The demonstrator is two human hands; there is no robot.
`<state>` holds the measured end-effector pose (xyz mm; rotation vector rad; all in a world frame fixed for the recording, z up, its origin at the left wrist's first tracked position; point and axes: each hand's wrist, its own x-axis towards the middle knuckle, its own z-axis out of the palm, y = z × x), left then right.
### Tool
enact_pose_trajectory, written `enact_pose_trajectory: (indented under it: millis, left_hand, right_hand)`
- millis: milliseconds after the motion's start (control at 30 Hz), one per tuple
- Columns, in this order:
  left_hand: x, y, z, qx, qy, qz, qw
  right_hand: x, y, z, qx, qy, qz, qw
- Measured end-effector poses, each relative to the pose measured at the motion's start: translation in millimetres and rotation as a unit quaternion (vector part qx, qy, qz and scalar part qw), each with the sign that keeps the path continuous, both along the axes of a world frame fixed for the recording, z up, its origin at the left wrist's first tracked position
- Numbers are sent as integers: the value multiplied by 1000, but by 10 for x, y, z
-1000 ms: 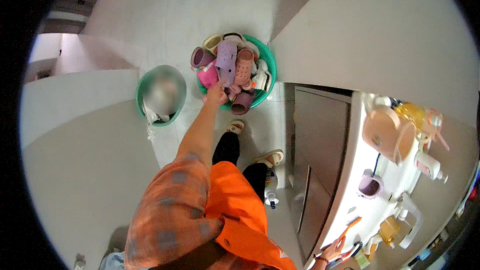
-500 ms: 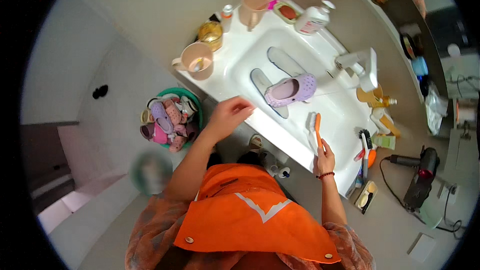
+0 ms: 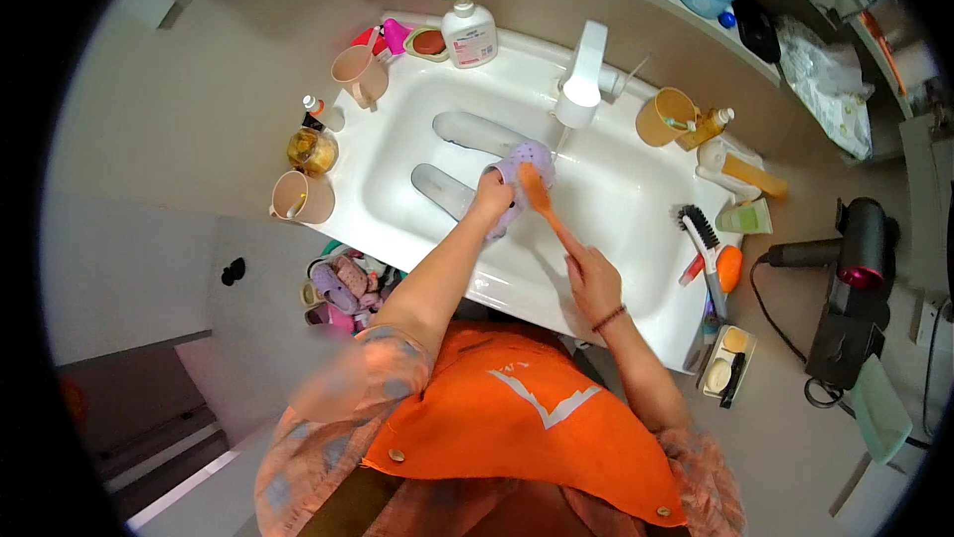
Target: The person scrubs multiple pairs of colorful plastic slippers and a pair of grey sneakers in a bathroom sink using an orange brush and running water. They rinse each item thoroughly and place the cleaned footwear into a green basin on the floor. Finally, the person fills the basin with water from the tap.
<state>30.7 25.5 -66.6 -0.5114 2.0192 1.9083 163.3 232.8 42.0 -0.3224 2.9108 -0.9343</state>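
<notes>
A lavender clog (image 3: 535, 153) with round holes is over the white sink basin (image 3: 608, 264), its toe toward the faucet. My left hand (image 3: 493, 195) is closed on it at the opening; some of its fingers are hidden inside the shoe. My right hand (image 3: 596, 284) grips the handle of an orange brush (image 3: 562, 229), whose head lies against the top of the clog. The bristles face down and cannot be seen. Two pale grey insoles, the upper insole (image 3: 481, 131) and the lower insole (image 3: 441, 187), lie in the basin left of the clog.
Behind the basin stand a faucet (image 3: 584, 80) and a white pump bottle (image 3: 470, 32). Cups, including a beige cup (image 3: 310, 201), line the left rim. A black-bristled brush (image 3: 702, 239) rests at the right, near a hair dryer (image 3: 863, 259). Below left is a shoe-filled basket (image 3: 343, 284).
My left hand has moved from outside the sink onto the clog and taken hold of it. My right hand has brought the orange brush up against the shoe. The view has turned.
</notes>
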Motion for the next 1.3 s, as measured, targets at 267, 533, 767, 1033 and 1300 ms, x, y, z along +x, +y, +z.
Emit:
enact_pose_trajectory:
  millis: [267,533,767,1033,1300]
  left_hand:
    - [-2,105,148,42,-58,9,997]
    - [13,23,-30,63,-57,-22,996]
    - [-7,12,5,142,-79,22,986]
    - [-14,-38,-133,134,-75,11,988]
    - [-15,28,-36,132,-71,3,989]
  right_hand:
    - [-607,-20,-143,68,-54,-54,995]
    - [-797,-286,-325,61,-51,-103,992]
    - [42,-434,26,84,-138,-56,985]
    - [-343,-377,-238,38,-80,-99,991]
    - [-689,-336,-371,46,-75,-117,989]
